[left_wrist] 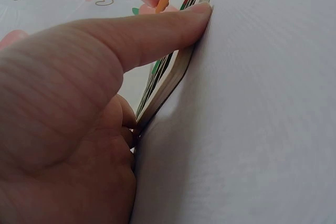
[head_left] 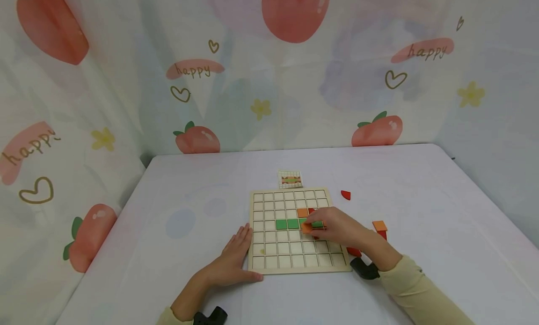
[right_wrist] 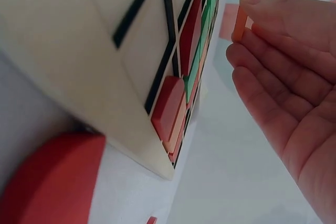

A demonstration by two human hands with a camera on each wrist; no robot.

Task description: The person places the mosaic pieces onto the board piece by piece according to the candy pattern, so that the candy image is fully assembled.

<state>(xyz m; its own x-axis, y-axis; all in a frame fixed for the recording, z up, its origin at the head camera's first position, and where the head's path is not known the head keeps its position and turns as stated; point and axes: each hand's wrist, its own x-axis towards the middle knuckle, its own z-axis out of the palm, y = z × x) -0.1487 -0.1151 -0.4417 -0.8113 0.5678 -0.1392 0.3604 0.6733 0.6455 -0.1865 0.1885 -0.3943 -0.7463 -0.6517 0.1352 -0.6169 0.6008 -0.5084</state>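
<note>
The right hand (head_left: pixel 338 227) pinches an orange square tile (head_left: pixel 306 228) between thumb and fingers, above the wooden grid board (head_left: pixel 301 270). In the right wrist view the tile (right_wrist: pixel 243 17) is held on edge, apart from the board. A row of green tiles (head_left: pixel 287 224) lies in the grid, with another orange tile (head_left: pixel 302 213) behind it and red pieces (right_wrist: pixel 190 38) partly hidden by the hand in the head view. The left hand (head_left: pixel 229 259) rests at the board's left front corner, fingers along the side, thumb (left_wrist: pixel 173 27) against the front edge.
A patterned card (head_left: pixel 290 179) lies behind the board. To the right are a small red piece (head_left: pixel 346 195), an orange tile (head_left: pixel 378 225) overlapping red pieces, and a red piece (head_left: pixel 354 252) beside the board near the right wrist. Patterned cloth (head_left: pixel 294 91) hangs behind the table.
</note>
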